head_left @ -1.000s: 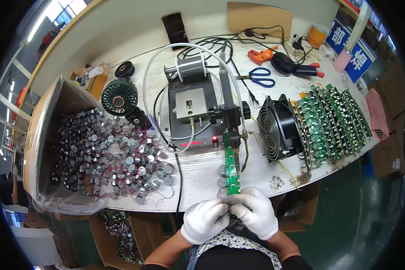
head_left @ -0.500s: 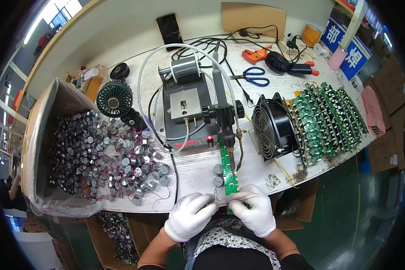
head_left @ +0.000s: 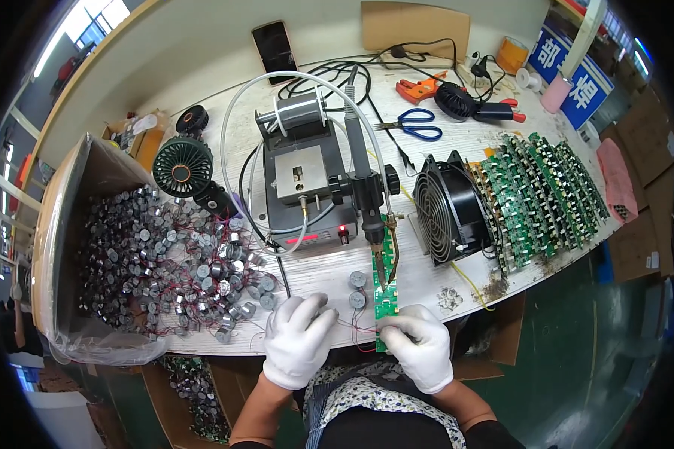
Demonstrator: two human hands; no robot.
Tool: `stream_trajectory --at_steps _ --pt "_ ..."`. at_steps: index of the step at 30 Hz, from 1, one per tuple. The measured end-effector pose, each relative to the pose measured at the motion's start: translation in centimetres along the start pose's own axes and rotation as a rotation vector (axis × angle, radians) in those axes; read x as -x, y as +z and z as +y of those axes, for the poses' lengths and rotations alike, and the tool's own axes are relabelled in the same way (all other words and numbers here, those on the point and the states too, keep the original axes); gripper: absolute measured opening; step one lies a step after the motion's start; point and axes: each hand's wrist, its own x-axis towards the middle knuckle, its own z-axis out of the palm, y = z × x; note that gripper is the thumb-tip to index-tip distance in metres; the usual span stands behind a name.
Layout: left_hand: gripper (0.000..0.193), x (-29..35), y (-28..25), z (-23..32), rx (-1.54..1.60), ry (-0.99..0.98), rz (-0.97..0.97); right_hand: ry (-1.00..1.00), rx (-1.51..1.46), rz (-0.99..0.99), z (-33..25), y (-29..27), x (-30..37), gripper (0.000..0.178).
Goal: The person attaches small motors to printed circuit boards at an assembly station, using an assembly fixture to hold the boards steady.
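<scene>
My right hand [head_left: 419, 348], in a white glove, is pinched over the near part of a narrow green circuit board [head_left: 386, 303], with thin red wires [head_left: 363, 328] running to its fingertips. My left hand [head_left: 298, 343], also gloved, is at the table's front edge left of the board; its fingers are loosely bent and a little apart, with nothing visible in them. Two small round motors [head_left: 357, 289] rest beside the board's left edge. Above the board, a soldering iron [head_left: 373, 228] in a stand points down, its tip close to the board next to a thin brass-coloured tube [head_left: 394, 251].
A solder feeder [head_left: 311, 202] with a wire spool stands behind. Left, a carton [head_left: 60, 247] lies beside a heap of motors [head_left: 180, 262]. Right are a black fan [head_left: 451, 213] and rows of circuit boards [head_left: 547, 202]. Blue-handled scissors [head_left: 418, 125] lie farther back.
My left hand has moved left, away from the board, and its fingers have loosened. My right hand stays at the board, which has shifted slightly under the iron. The whole view has shifted a little.
</scene>
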Motion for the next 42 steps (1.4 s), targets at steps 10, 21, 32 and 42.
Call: stream_trajectory --at_steps 10,21,32,42 --pt "0.026 -0.5 0.3 3.6 0.263 0.007 -0.050 -0.013 -0.060 0.053 0.4 0.4 0.2 0.013" --pt "0.020 -0.9 1.2 3.7 0.337 -0.054 -0.073 -0.101 -0.032 0.086 0.8 0.5 0.9 0.017" --pt "0.009 1.0 0.6 1.1 1.089 -0.620 -0.160 -0.089 -0.001 0.014 0.3 -0.1 0.5 0.028" --pt "0.008 -3.2 -4.9 -2.3 0.542 -0.312 -0.251 -0.119 0.057 0.001 0.9 -0.3 0.7 0.029"
